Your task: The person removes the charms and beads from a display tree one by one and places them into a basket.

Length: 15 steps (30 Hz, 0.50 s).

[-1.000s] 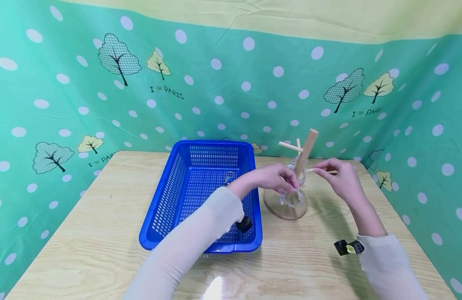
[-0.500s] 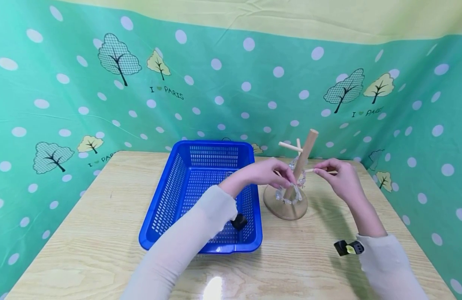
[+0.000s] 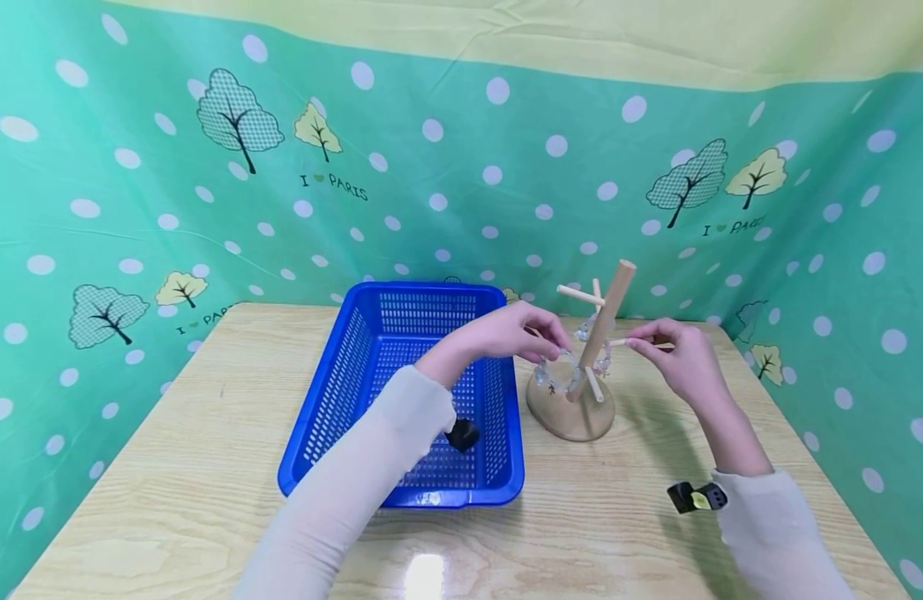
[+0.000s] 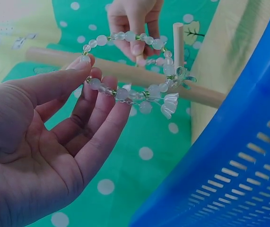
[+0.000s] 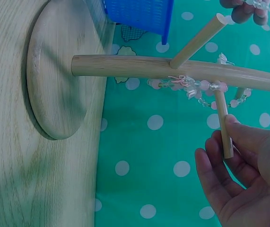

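Between thumb and fingertips, my left hand [image 3: 515, 331] pinches a pale beaded bracelet [image 4: 122, 94]. Green spacer beads, a bow charm [image 4: 182, 77] and a white flower-shaped charm [image 4: 170, 105] are on it. It hangs just left of the wooden stand [image 3: 607, 312], apart from the bare front peg [image 3: 594, 386]. On the stand's right side, my right hand [image 3: 679, 354] holds the end of a peg [image 5: 223, 125] by thumb and fingers. A pink beaded bracelet [image 5: 204, 85] hangs on that peg. Another clear-beaded bracelet [image 3: 584, 330] hangs behind the post.
The blue perforated basket [image 3: 515, 442] stands left of the stand, with my left forearm crossing above it. The stand's round base [image 3: 569, 425] rests on the wooden table [image 3: 168, 467]. A green dotted cloth [image 3: 431, 167] encloses the back and sides.
My left hand has moved left and slightly up with the bracelet, from around the front peg to beside the stand, leaving that peg bare. The right hand stays on its peg.
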Each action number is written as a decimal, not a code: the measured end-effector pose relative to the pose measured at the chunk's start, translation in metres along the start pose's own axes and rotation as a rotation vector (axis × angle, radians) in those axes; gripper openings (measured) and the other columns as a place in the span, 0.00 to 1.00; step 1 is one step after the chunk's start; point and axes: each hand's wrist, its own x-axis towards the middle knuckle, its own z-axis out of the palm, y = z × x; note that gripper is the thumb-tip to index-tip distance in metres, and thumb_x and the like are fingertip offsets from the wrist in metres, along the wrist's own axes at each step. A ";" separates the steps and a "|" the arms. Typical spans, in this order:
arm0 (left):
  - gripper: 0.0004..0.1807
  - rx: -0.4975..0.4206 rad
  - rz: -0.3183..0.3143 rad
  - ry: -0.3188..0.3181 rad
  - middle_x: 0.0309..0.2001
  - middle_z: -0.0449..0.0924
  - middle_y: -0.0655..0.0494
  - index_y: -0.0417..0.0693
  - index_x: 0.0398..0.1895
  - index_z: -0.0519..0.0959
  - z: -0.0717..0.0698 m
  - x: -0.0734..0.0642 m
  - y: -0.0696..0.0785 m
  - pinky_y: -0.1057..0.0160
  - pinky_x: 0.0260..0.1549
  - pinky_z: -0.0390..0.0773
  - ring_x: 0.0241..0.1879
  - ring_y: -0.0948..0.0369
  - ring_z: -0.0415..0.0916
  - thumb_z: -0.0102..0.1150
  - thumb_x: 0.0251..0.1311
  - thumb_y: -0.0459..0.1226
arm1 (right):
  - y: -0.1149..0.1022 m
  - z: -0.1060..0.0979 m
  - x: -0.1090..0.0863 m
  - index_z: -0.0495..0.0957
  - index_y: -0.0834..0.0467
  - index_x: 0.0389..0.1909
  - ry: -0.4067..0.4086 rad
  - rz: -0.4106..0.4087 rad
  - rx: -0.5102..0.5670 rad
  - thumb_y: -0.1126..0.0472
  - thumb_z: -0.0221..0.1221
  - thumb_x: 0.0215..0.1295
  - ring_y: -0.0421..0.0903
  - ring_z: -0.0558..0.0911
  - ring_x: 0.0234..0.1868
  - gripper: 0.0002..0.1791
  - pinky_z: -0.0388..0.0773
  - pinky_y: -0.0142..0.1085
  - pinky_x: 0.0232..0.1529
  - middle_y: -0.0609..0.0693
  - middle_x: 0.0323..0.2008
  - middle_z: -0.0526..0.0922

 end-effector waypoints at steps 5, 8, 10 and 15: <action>0.10 -0.018 -0.009 0.032 0.48 0.83 0.47 0.40 0.49 0.82 -0.007 -0.005 -0.003 0.66 0.48 0.84 0.47 0.57 0.81 0.57 0.70 0.33 | 0.001 0.000 0.000 0.84 0.63 0.41 0.003 0.001 0.007 0.59 0.63 0.68 0.33 0.77 0.36 0.10 0.75 0.23 0.30 0.63 0.42 0.86; 0.10 -0.037 -0.016 0.053 0.49 0.83 0.46 0.39 0.50 0.82 -0.011 -0.008 -0.006 0.65 0.49 0.84 0.46 0.59 0.81 0.57 0.69 0.33 | 0.001 0.001 0.000 0.84 0.63 0.41 0.004 0.000 0.016 0.59 0.63 0.68 0.25 0.74 0.34 0.10 0.75 0.23 0.30 0.63 0.42 0.86; 0.11 -0.049 -0.019 0.067 0.51 0.82 0.44 0.39 0.50 0.81 -0.014 -0.010 -0.007 0.64 0.50 0.84 0.46 0.60 0.81 0.58 0.69 0.33 | 0.001 0.001 0.000 0.84 0.63 0.41 0.005 0.001 0.018 0.59 0.63 0.68 0.23 0.73 0.34 0.11 0.75 0.23 0.30 0.63 0.42 0.86; 0.12 -0.095 -0.029 0.106 0.55 0.80 0.43 0.37 0.52 0.80 -0.022 -0.014 -0.014 0.63 0.51 0.84 0.48 0.58 0.81 0.57 0.69 0.33 | 0.001 0.001 0.000 0.84 0.64 0.41 0.005 0.005 0.019 0.59 0.63 0.68 0.22 0.73 0.33 0.11 0.75 0.23 0.30 0.63 0.42 0.86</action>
